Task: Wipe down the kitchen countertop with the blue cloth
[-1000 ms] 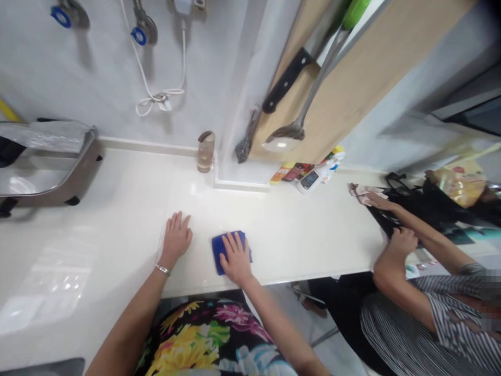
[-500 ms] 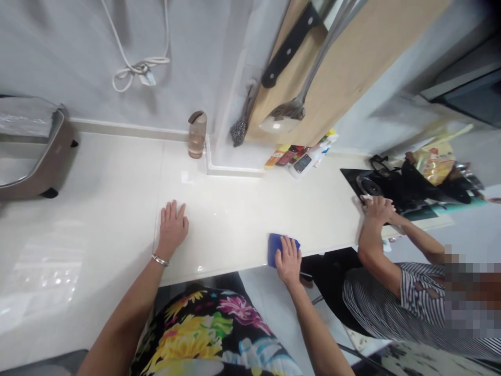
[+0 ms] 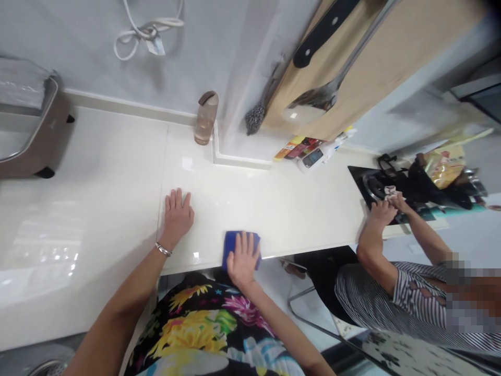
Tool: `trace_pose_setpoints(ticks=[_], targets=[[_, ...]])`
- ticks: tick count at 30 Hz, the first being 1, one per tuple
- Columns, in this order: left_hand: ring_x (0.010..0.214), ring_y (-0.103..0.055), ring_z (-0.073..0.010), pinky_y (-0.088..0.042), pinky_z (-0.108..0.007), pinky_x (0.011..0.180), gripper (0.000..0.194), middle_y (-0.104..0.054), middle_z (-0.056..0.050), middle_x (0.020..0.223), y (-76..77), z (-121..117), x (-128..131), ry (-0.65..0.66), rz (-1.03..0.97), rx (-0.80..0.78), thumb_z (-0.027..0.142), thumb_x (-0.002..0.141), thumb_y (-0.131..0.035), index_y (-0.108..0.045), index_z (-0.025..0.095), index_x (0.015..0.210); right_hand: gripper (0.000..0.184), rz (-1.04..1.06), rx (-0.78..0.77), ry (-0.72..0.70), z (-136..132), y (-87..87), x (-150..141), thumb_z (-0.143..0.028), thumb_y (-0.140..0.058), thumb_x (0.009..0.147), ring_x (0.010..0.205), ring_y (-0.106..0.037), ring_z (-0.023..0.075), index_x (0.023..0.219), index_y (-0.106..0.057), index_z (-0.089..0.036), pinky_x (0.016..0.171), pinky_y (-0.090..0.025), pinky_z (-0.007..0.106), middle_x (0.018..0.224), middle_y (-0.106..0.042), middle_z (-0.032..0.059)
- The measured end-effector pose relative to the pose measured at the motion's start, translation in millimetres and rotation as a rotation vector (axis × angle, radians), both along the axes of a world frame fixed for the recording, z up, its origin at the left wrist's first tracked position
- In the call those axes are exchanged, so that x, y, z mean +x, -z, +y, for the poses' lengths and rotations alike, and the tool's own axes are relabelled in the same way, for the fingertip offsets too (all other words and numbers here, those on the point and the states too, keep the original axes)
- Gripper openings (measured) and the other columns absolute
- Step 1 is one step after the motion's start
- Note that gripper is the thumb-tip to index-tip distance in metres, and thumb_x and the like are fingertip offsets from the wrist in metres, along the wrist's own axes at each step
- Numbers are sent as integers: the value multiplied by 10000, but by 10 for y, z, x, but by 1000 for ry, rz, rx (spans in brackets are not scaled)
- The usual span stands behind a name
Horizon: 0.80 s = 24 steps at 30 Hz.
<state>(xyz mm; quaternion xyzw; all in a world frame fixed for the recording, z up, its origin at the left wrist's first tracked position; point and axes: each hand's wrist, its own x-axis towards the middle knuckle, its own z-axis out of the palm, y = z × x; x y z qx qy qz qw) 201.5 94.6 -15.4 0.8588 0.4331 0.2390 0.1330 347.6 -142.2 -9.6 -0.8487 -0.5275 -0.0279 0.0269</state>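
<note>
My left hand [image 3: 178, 216] lies flat on the white countertop [image 3: 203, 203], fingers stretched out and holding nothing. To its right, my right hand [image 3: 244, 263] presses a folded blue cloth [image 3: 230, 241] against the counter at the front edge. The fingers of that hand reach over the top of the cloth, and its underside is hidden.
Against the back wall stands a pinkish bottle [image 3: 205, 119]; a brown appliance [image 3: 39, 141] is at the left. A knife [image 3: 324, 34], a metal spoon [image 3: 313, 102] and a scrubber [image 3: 255, 119] hang above. Beside the black stove [image 3: 362, 180], a co-worker's hands [image 3: 385, 211] hold a rag.
My right hand has slid the blue cloth leftward along the counter's front edge, closer to my left hand. My left hand stays flat. The co-worker's hands have shifted over the stove.
</note>
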Motion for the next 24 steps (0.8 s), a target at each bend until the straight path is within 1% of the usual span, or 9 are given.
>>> trace_pose_setpoints(ticks=[3, 7, 9, 11, 13, 15, 17, 19, 24], targets=[[1557, -105, -368, -141, -635, 1246, 536, -228, -215, 1653, 0, -6, 4, -3, 1, 8, 232, 974, -392, -455, 72, 1481, 706, 91, -53, -111, 378, -104, -274, -373, -416, 942, 1542, -16, 397, 1571, -261, -92, 1204, -66, 688, 1673, -161, 161], [1558, -112, -360, -152, -629, 1244, 535, -228, -200, 1657, -16, 0, -2, -6, 5, 5, 235, 970, -394, -458, 76, 1477, 716, 187, -51, -254, 836, -172, -461, -393, -414, 958, 1540, 1, 404, 1581, -223, -98, 1196, -28, 713, 1680, -125, 156], [1558, -130, -344, -174, -616, 1243, 522, -244, -184, 1657, -20, 12, -15, -8, 12, 0, 248, 978, -383, -474, 91, 1467, 706, 213, -23, -288, 953, -177, -493, -395, -405, 967, 1540, -2, 403, 1579, -225, -92, 1192, -16, 722, 1677, -133, 159], [1556, -154, -331, -197, -601, 1242, 510, -268, -175, 1651, -14, 28, -32, -14, 20, 3, 263, 987, -373, -490, 106, 1458, 693, 231, 10, -314, 980, -165, -464, -393, -408, 970, 1543, -15, 387, 1576, -240, -102, 1200, -13, 708, 1675, -153, 152], [1552, -175, -327, -212, -592, 1240, 505, -288, -180, 1642, -1, 38, -47, -21, 29, 17, 272, 994, -369, -499, 111, 1454, 665, 246, 40, -370, 946, -140, -362, -388, -419, 968, 1549, -49, 343, 1571, -276, -146, 1225, -24, 658, 1673, -192, 113], [1548, -191, -331, -223, -588, 1236, 501, -308, -193, 1630, 12, 40, -55, -23, 40, 40, 274, 999, -364, -508, 106, 1448, 636, 253, 64, -424, 890, -113, -194, -377, -431, 960, 1549, -93, 298, 1559, -318, -193, 1246, -37, 603, 1665, -242, 68], [1544, -202, -335, -230, -583, 1234, 498, -325, -202, 1620, 21, 32, -59, -25, 50, 61, 270, 1003, -356, -514, 100, 1443, 617, 241, 85, -427, 831, -90, 13, -355, -432, 953, 1545, -126, 279, 1546, -348, -209, 1254, -45, 574, 1651, -284, 49], [1541, -211, -335, -232, -579, 1235, 497, -334, -204, 1616, 24, 22, -62, -28, 53, 75, 265, 1004, -355, -513, 98, 1445, 604, 210, 103, -371, 770, -67, 241, -333, -415, 954, 1541, -144, 278, 1541, -359, -201, 1253, -63, 566, 1642, -307, 52], [1536, -230, -333, -236, -579, 1234, 489, -340, -196, 1615, 36, 15, -76, -31, 56, 89, 257, 998, -377, -516, 110, 1443, 575, 95, 108, -160, 590, 11, 871, -321, -338, 982, 1534, -181, 262, 1545, -351, -208, 1250, -122, 552, 1634, -324, 45]])
